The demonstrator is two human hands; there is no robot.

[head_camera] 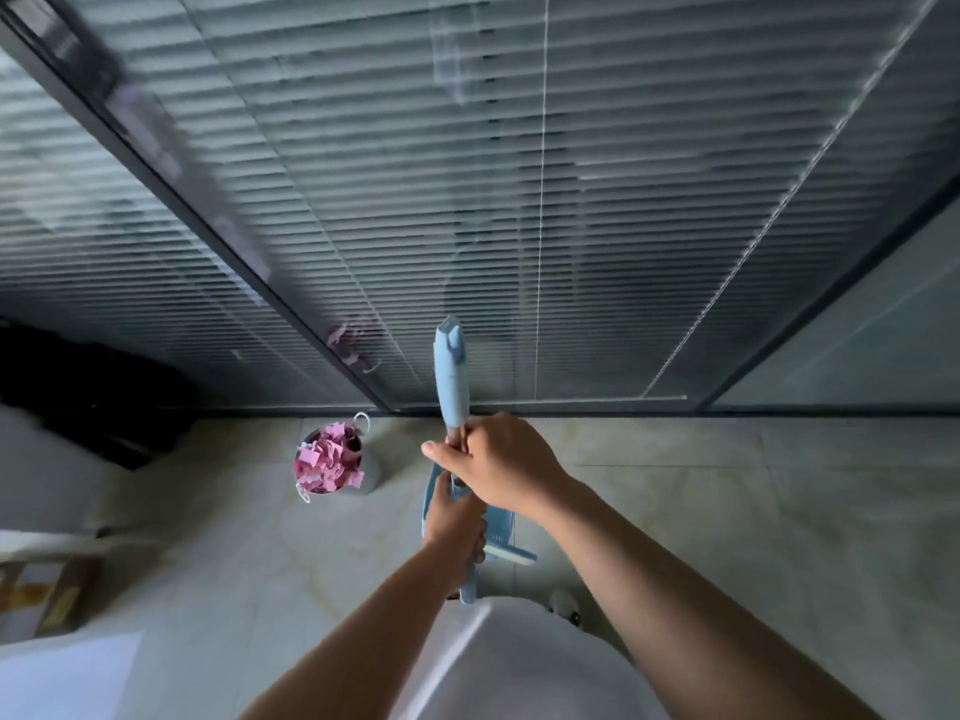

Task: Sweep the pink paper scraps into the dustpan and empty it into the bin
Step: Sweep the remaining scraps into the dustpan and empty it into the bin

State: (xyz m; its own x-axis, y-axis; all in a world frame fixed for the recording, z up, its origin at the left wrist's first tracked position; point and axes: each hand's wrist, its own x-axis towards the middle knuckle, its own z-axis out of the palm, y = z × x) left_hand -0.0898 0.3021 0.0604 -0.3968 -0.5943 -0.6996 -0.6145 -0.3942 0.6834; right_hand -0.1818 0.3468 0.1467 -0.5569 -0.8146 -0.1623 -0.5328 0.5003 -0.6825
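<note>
Pink scraps [329, 462] heaped in bin [370, 472], left of handles [451, 387] gripped by left hand [453, 527], right hand [498, 462].

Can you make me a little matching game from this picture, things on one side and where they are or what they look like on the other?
Things:
1. pink paper scraps
2. blue handle
3. blinds
4. floor

Descriptions:
A. pale marbled tiles
B. heaped in the small bin
C. behind the glass wall
D. gripped by both hands, right hand above left hand

Pairs: 1-B, 2-D, 3-C, 4-A
</note>
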